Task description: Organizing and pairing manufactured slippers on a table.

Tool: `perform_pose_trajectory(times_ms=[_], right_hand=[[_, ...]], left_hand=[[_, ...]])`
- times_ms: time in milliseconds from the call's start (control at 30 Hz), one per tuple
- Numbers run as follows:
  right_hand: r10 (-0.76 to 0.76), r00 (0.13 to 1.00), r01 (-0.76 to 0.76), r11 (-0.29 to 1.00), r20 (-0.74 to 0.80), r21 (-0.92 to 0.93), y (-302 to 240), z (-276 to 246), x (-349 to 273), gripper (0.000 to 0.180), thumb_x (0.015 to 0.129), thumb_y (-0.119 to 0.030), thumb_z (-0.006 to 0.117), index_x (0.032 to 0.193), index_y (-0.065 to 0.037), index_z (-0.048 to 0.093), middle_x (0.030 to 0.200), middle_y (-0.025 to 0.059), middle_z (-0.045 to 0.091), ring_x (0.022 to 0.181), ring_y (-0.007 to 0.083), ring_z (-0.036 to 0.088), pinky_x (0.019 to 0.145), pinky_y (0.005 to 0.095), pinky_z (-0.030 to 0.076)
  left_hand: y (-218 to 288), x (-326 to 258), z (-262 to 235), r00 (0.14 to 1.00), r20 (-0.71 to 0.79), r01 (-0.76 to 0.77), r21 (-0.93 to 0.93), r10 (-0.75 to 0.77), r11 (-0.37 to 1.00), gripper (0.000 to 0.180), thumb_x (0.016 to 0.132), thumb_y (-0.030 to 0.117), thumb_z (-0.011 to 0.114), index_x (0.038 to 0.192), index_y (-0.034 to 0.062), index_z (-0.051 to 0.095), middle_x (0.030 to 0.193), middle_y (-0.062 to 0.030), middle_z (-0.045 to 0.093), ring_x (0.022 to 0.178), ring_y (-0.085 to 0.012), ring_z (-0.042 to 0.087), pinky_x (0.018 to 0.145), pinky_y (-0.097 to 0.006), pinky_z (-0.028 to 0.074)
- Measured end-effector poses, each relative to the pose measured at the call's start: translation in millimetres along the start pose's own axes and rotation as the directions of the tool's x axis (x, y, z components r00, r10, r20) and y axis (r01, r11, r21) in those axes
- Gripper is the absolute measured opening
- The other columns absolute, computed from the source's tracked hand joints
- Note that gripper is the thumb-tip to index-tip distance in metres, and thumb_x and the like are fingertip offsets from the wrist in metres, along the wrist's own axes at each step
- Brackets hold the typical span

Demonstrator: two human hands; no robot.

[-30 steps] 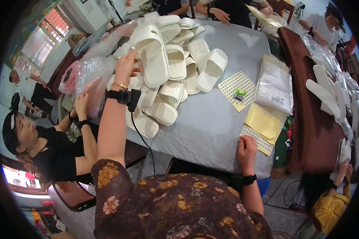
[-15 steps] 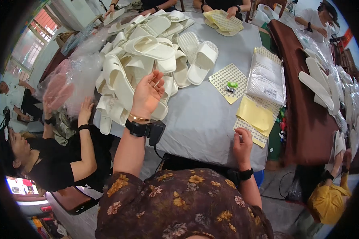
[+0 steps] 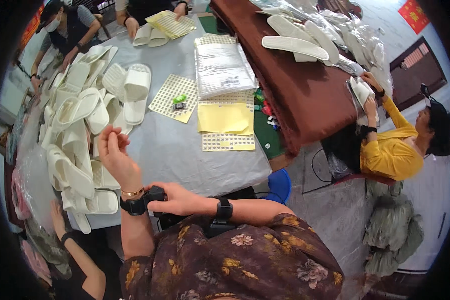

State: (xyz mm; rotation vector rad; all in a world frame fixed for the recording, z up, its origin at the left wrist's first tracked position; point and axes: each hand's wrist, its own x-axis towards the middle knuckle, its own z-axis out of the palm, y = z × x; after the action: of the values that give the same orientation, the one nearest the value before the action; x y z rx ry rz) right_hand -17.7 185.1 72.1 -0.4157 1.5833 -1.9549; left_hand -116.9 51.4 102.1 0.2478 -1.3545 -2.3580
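Note:
My left hand (image 3: 117, 157) is raised at the near edge of a heap of white slippers (image 3: 72, 142), its fingers loosely curled and apart, with nothing visible in them. A black device (image 3: 154, 194) is strapped to my left wrist, below a gold bracelet (image 3: 133, 193). Reaching across my front, my right hand (image 3: 177, 199) closes its fingers on that device; some of its fingertips are hidden. Right of the heap, a slipper (image 3: 137, 90) lies sole down. Farther right are a yellow sticker sheet (image 3: 167, 100) and a plain yellow sheet (image 3: 225, 118) on another sticker sheet.
A silver padded pouch (image 3: 222, 75) lies on the grey-covered table (image 3: 185, 165). To the right stands a brown-covered surface (image 3: 295, 90) with slippers (image 3: 297, 42). A person in yellow (image 3: 392, 150) handles slippers there. Co-workers sit at the far side and left. A blue stool (image 3: 279, 186) stands near.
My view has turned to the right. My right hand has left the table's near edge and come across to the device on my left wrist. My left hand remains raised.

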Motion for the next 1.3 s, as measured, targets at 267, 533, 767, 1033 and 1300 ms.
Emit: perform_pose_trajectory(times_ms=[267,533,767,1033,1300], right_hand=[[-0.001,1.000,0.003,0.995,0.023,-0.099,-11,5,-14,0.058,0.087,-0.033,0.070,0.122,0.011,0.056,0.093,0.0179,0.070,0.083,0.0226,0.066,0.076,0.0353,0.053],[-0.284,0.853,0.129,0.927,-0.438,-0.351,-14,-222,-25,0.037,0.091,-0.018,0.066,0.124,-0.002,0.059,0.097,0.0043,0.067,0.086,0.0164,0.065,0.077,0.0299,0.053],[-0.278,0.091,0.227,0.941,-0.956,-0.252,-128,-419,-91,0.033,0.087,-0.005,0.063,0.118,0.003,0.056,0.087,0.0079,0.063,0.066,0.0147,0.061,0.052,0.0265,0.050],[-0.233,0.134,0.143,0.966,-0.963,-0.214,-133,-510,-109,0.029,0.084,-0.004,0.067,0.110,-0.005,0.054,0.079,0.0027,0.058,0.056,0.0111,0.054,0.045,0.0257,0.047],[-0.511,0.054,0.008,0.859,-0.858,-0.511,-119,-547,-110,0.037,0.078,-0.010,0.078,0.111,-0.003,0.062,0.084,0.0019,0.062,0.051,0.0104,0.049,0.043,0.0264,0.039]], left_hand=[[-1,-3,7,0.313,0.743,-0.915,0.403,0.592,-0.023,0.016,0.086,-0.006,0.061,0.101,-0.0014,0.065,0.090,-0.0143,0.066,0.079,-0.0262,0.063,0.070,-0.034,0.050],[-26,-7,-49,0.957,0.184,0.136,0.397,-0.225,0.907,0.013,0.098,0.009,0.054,0.105,0.0017,0.062,0.084,-0.0023,0.063,0.070,-0.0093,0.056,0.062,-0.024,0.045],[-45,-45,-135,0.817,-0.041,0.543,0.387,-0.575,0.745,0.014,0.100,0.015,0.052,0.108,0.0066,0.060,0.080,0.0000,0.060,0.066,-0.0077,0.054,0.059,-0.021,0.045],[-52,-64,-151,0.853,-0.084,0.504,0.389,-0.515,0.771,0.015,0.099,0.018,0.054,0.107,0.0066,0.060,0.075,-0.0016,0.062,0.054,-0.0062,0.053,0.044,-0.021,0.042],[-58,-64,-146,0.852,-0.084,0.508,0.371,-0.516,0.777,0.015,0.098,0.016,0.056,0.106,0.0052,0.061,0.077,-0.0041,0.064,0.054,-0.0076,0.056,0.045,-0.021,0.044]])
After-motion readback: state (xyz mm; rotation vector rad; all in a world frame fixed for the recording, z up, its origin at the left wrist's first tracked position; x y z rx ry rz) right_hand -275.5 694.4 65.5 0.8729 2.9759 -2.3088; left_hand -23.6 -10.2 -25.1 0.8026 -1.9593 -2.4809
